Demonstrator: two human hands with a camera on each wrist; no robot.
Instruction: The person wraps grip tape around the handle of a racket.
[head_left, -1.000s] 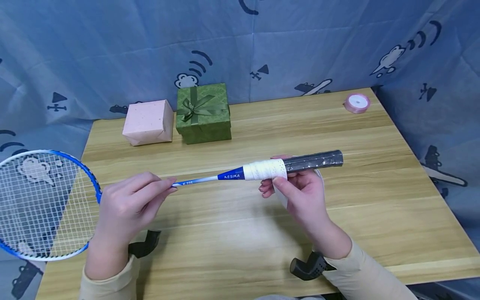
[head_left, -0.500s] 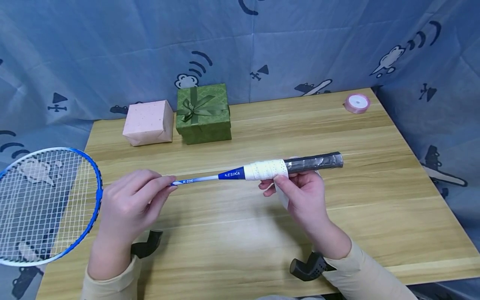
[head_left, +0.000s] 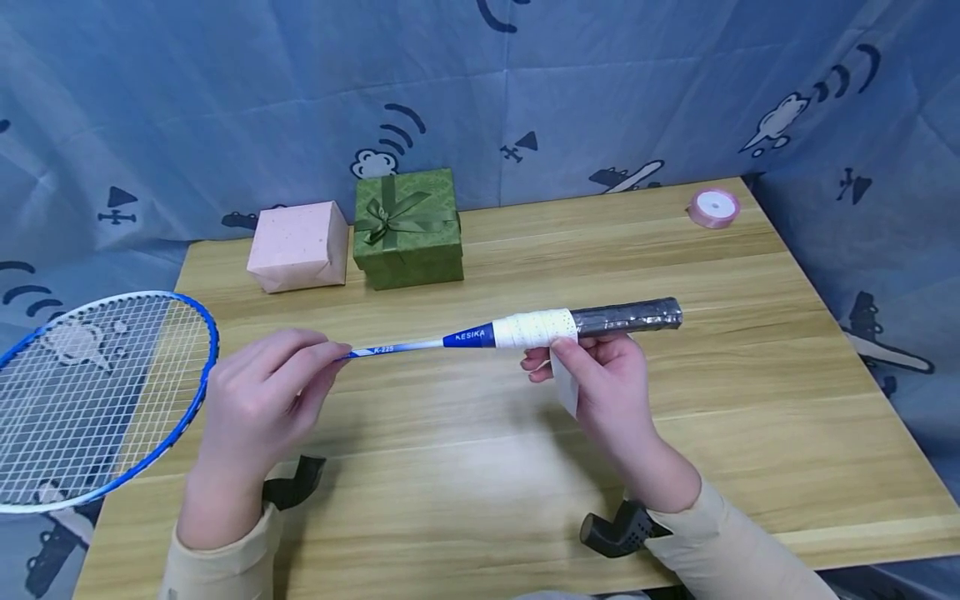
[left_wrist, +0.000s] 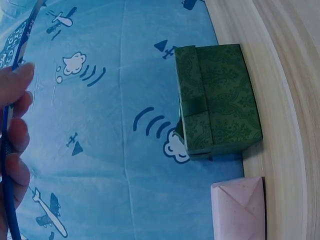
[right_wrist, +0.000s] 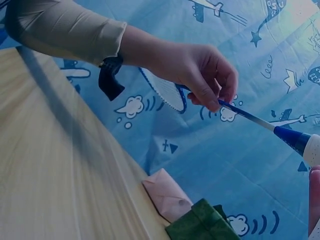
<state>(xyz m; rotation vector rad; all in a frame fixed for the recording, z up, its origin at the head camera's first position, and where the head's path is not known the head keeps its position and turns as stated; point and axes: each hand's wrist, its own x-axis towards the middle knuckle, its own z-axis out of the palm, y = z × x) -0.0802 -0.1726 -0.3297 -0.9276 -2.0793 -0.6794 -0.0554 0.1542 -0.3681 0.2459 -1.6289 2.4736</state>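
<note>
A blue and white badminton racket is held level above the table, its strung head at the left. My left hand pinches the slim shaft between thumb and fingers; the right wrist view also shows this hand. White perforated grip tape is wound round the front part of the handle. Beyond it the black handle end is bare. My right hand is under the handle, its thumb pinching the tape at the last turn. A loose tape strip hangs below the thumb.
On the wooden table, a pink wrapped box stands beside a green gift box with a bow at the back. A pink ribbon roll lies at the far right corner. Patterned blue cloth hangs behind.
The racket has turned about its shaft, so its head looks tilted differently. Its handle has risen slightly. The tape visible behind the handle earlier is out of sight there now; both hands keep their hold.
</note>
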